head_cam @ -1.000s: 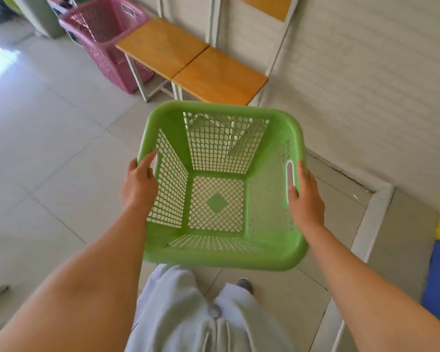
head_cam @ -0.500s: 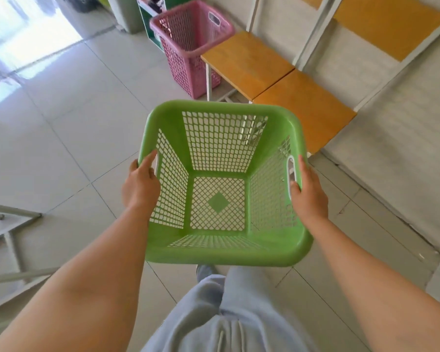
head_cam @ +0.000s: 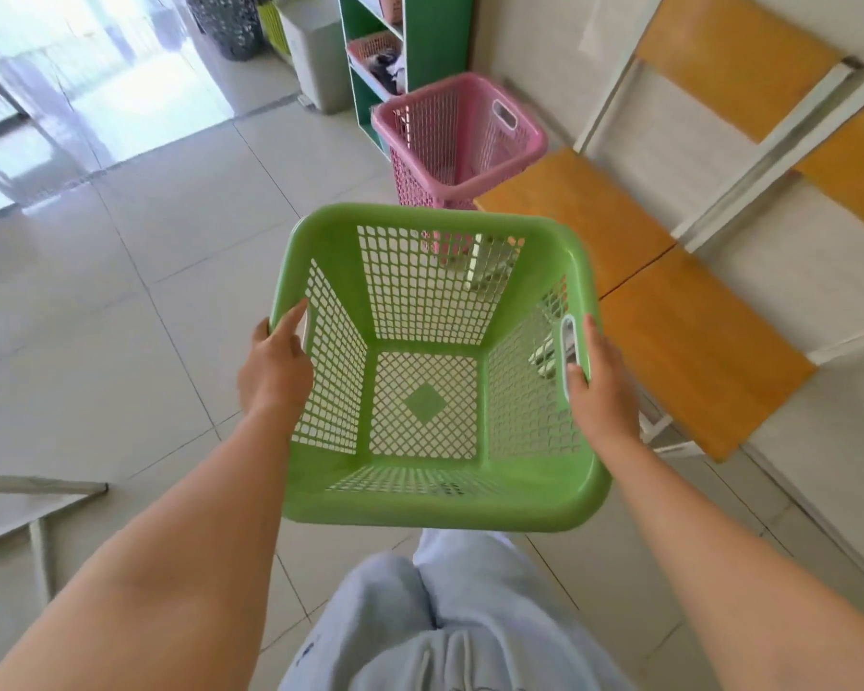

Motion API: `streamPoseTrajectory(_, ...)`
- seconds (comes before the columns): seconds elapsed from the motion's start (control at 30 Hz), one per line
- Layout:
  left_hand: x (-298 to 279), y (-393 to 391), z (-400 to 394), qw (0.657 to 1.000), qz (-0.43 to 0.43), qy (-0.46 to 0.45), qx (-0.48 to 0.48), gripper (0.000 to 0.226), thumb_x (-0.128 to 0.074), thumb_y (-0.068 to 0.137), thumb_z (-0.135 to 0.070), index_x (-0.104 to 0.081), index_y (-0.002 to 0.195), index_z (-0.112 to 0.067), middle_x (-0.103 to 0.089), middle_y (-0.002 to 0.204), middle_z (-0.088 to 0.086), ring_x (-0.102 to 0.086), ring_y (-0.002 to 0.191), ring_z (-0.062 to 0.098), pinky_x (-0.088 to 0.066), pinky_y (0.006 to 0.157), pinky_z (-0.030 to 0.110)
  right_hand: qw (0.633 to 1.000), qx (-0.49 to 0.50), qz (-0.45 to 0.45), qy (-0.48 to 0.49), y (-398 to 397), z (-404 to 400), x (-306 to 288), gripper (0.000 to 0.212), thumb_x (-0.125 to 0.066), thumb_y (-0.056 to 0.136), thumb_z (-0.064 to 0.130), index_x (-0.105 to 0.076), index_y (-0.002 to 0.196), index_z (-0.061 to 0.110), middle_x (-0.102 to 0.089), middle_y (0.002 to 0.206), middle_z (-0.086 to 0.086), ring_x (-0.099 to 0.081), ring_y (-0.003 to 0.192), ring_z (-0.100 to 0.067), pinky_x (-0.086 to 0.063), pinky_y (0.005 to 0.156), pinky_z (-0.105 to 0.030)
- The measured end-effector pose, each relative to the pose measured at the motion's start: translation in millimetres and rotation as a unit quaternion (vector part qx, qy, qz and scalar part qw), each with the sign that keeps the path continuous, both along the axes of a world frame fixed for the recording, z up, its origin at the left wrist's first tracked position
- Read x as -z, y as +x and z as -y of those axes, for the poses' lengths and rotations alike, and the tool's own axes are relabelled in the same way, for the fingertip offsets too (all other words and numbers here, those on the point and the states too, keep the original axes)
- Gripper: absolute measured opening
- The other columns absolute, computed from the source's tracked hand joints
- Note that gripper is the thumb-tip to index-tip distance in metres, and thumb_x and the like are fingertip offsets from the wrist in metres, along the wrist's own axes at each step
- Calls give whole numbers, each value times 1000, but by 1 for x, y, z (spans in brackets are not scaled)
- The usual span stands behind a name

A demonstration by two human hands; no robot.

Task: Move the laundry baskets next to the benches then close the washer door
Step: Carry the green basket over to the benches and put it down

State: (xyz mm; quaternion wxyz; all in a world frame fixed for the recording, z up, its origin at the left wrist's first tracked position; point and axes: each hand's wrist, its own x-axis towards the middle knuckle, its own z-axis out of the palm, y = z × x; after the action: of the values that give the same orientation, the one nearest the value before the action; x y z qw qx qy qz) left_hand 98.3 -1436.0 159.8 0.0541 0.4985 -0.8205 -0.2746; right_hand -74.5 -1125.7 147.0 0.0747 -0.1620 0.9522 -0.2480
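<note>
I carry an empty green laundry basket in front of me, above the tiled floor. My left hand grips its left rim and my right hand grips the right handle slot. A pink laundry basket stands on the floor at the far end of the orange-seated benches, which run along the right wall. The green basket's right side is close to the nearer bench seat. No washer is in view.
A green shelf unit with a small pink basket stands behind the pink basket, beside a grey bin. A metal frame lies low at the left. Open tiled floor stretches left toward a bright doorway.
My view has swung left and along the benches: the pink basket and benches have shifted right and nearer. The green basket stays held the same way in both hands.
</note>
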Motion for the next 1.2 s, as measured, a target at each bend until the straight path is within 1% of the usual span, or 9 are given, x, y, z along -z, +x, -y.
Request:
streamPoseTrajectory(0.13,-7,-47,62,1000,-10,-11,7,51,-32,98,-21,-37,137,-54,-44,142,-2,-62,75,26,-55,57,34,1000,17,-5,-5,-44,61,-11,64,-43,100,19,-11,152,36,-27,156,-6,-54,120,-30,-47,73,-32)
streamPoseTrajectory(0.27,-11,-94,133,999,-16,-21,31,52,-33,98,-20,-36,138,-53,-42,144,-1,-62,77,27,-54,58,33,999,50,-8,-13,-80,126,-19,64,-44,99,19,-13,152,37,-28,156,-6,-47,129,-31,-48,88,-40)
streamPoseTrajectory(0.43,-26,-143,228,996,-34,-31,82,54,-35,98,-16,-38,140,-50,-42,142,-2,-56,74,21,-39,49,24,993,106,-34,-34,-91,212,-23,65,-45,98,17,-14,152,37,-29,155,-8,-43,133,-30,-46,94,-46)
streamPoseTrajectory(0.57,-46,-171,304,990,-49,-44,128,56,-35,96,-16,-38,139,-52,-43,139,-4,-58,84,25,-46,63,33,983,156,-68,-60,-87,279,-29,65,-46,97,15,-17,152,34,-34,152,-8,-40,135,-28,-46,96,-48)
streamPoseTrajectory(0.73,-73,-212,376,980,-86,-83,160,55,-37,95,-15,-39,138,-49,-42,140,-5,-58,100,30,-44,72,36,967,188,-137,-105,-95,351,-43,62,-45,98,10,-21,153,25,-39,147,-11,-39,132,-26,-43,87,-32)
streamPoseTrajectory(0.9,-92,-259,422,966,-163,-112,169,59,-38,93,-16,-35,137,-55,-40,142,-8,-57,106,30,-48,74,38,939,238,-208,-136,-127,397,-58,59,-44,99,13,-23,152,24,-37,149,-14,-37,136,-27,-40,98,-32)
streamPoseTrajectory(1.03,-95,-300,436,955,-227,-112,152,59,-38,94,-16,-38,135,-58,-40,146,-8,-56,113,27,-48,76,36,920,244,-267,-151,-159,416,-67,54,-41,101,15,-23,152,16,-33,153,-13,-30,139,-22,-26,99,-4)
streamPoseTrajectory(1.13,-93,-338,440,946,-251,-116,167,61,-37,93,-13,-39,136,-55,-41,145,-7,-58,109,27,-49,76,36,908,273,-277,-157,-190,421,-64,54,-41,101,15,-23,152,18,-32,154,-11,-29,139,-19,-30,100,-13)
streamPoseTrajectory(1.2,-89,-371,442,942,-257,-117,180,60,-38,93,-12,-41,137,-54,-40,145,-6,-57,110,25,-44,74,31,905,287,-274,-156,-215,422,-57,54,-40,101,17,-22,152,20,-31,155,-10,-28,141,-19,-28,100,-12)
